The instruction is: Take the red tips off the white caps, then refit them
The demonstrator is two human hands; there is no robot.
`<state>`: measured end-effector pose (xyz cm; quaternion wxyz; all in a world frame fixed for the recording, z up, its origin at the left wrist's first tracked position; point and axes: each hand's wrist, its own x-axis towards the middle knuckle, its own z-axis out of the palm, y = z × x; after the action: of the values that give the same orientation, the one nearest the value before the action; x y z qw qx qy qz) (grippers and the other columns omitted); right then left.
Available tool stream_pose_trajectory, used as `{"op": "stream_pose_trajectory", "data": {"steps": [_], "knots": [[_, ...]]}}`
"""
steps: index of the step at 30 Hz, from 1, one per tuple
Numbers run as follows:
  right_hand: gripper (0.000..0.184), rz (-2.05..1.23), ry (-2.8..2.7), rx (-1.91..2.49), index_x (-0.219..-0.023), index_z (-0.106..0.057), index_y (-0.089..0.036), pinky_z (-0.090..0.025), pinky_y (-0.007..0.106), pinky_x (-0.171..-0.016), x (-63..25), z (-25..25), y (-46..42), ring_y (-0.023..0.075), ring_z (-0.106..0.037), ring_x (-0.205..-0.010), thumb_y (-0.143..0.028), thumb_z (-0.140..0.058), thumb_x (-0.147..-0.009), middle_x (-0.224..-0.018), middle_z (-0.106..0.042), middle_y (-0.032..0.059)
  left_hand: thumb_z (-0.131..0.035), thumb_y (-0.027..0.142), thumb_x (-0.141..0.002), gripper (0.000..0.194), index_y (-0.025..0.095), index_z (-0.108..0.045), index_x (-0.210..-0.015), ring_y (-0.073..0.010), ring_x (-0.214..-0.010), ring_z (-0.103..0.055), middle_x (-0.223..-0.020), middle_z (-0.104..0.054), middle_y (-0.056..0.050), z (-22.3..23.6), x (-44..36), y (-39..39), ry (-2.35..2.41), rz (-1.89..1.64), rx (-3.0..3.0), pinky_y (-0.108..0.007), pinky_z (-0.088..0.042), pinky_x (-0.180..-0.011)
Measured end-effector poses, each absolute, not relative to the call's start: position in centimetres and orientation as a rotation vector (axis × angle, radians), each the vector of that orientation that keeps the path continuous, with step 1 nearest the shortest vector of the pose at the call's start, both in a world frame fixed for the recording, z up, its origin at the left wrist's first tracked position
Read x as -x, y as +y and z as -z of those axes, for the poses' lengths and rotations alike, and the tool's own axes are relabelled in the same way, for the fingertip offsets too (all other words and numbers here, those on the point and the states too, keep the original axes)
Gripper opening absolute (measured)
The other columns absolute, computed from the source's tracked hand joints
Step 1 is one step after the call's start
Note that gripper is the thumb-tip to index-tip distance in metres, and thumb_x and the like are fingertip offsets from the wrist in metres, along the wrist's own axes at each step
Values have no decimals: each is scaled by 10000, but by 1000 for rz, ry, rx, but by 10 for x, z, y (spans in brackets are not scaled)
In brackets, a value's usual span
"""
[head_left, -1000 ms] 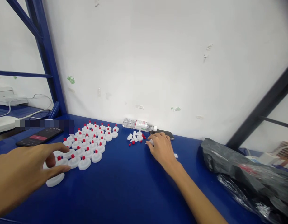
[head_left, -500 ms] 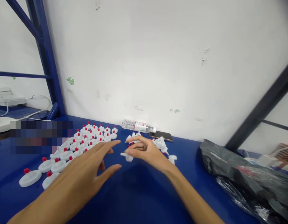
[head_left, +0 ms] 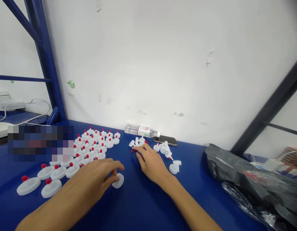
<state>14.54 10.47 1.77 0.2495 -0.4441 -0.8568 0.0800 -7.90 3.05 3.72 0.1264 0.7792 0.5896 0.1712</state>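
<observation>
My left hand point(head_left: 102, 176) is closed, thumb and fingers pinching a white nozzle cap point(head_left: 118, 181) whose round base faces right; its spout is hidden by the fingers. Further off, my right hand point(head_left: 150, 162) reaches forward with fingers extended, its fingertips at the small red tips point(head_left: 132, 151) beside a loose group of white nozzle caps point(head_left: 141, 141). To the left of my left hand, many finished-looking white caps with red tips point(head_left: 92, 139) stand upright in rows. More loose white nozzle caps point(head_left: 164, 149) lie right of my right hand.
A clear plastic bottle point(head_left: 142, 131) lies against the wall, with a phone point(head_left: 165, 140) beside it. Grey plastic bags point(head_left: 249, 179) are heaped at the right on the blue table point(head_left: 138, 208). Blue frame posts point(head_left: 48, 57) rise at the left.
The white nozzle cap has passed from my right hand to my left, which has closed on it and lowered. My right hand has moved forward to the red tips.
</observation>
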Motion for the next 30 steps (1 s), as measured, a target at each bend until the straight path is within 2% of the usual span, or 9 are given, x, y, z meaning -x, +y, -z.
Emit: {"op": "stream_pose_trajectory", "data": {"steps": [2, 5, 8, 11, 17, 22, 26, 30], "knots": [[391, -158, -2404, 1240, -1426, -652, -231, -554, 333, -851, -146, -15, 106, 243, -705, -1079, -180, -486, -1075, -1246, -686, 93, -512, 294, -944, 348, 331, -781, -1161, -215, -785, -679, -1041, -788, -31, -34, 74, 32, 1686, -423, -2289, -327, -455, -742], [395, -109, -2448, 1241, -1437, -653, -241, -552, 315, -845, -145, -14, 106, 233, -703, -1075, -189, -485, -1084, -1214, -691, 80, -492, 258, -958, 343, 318, -780, -1136, -207, -787, -679, -1038, -767, -36, -35, 67, 31, 1635, -345, -2317, -322, -453, -736], [375, -94, -2459, 1256, -1423, -667, -248, -544, 312, -841, -142, -13, 107, 233, -702, -1071, -207, -500, -1090, -1199, -695, 73, -524, 263, -949, 347, 317, -762, -1195, -219, -823, -686, -1063, -761, -45, -39, 66, 29, 1678, -307, -2301, -331, -454, -755], [285, -158, -2435, 1252, -1310, -724, -265, -525, 306, -843, -142, -13, 109, 231, -702, -1076, -228, -568, -1075, -1208, -702, 55, -582, 270, -908, 376, 328, -751, -1239, -237, -866, -697, -1099, -762, -48, -38, 70, 27, 1738, -270, -2265, -344, -459, -773], [81, -341, -2312, 1269, -978, -759, -259, -464, 286, -797, -144, -12, 115, 211, -696, -994, -239, -693, -1019, -1040, -734, 10, -594, 290, -903, 246, 306, -781, -1062, -238, -947, -693, -1031, -747, -32, -31, 73, 31, 1619, -332, -2244, -347, -454, -838], [96, -403, -2231, 1276, -909, -734, -220, -455, 287, -767, -144, -15, 115, 212, -706, -945, -260, -736, -997, -976, -754, 19, -557, 308, -935, 261, 279, -772, -1080, -238, -948, -684, -1040, -734, -43, -31, 63, 33, 1620, -357, -2236, -356, -446, -841], [133, -722, -2168, 1075, -923, -740, -209, -497, 247, -722, -145, -21, 113, 151, -708, -747, -305, -718, -1012, -819, -751, -18, -536, 339, -958, 283, 265, -764, -1109, -257, -951, -689, -1048, -733, -59, -34, 61, 33, 1665, -319, -2242, -375, -447, -839], [173, -1011, -2096, 837, -859, -801, -212, -487, 244, -646, -143, -30, 105, 144, -656, -649, -365, -795, -938, -736, -736, -21, -525, 354, -973, 277, 236, -765, -1048, -275, -954, -692, -1044, -724, -72, -36, 62, 32, 1720, -248, -2244, -384, -439, -819]]}}
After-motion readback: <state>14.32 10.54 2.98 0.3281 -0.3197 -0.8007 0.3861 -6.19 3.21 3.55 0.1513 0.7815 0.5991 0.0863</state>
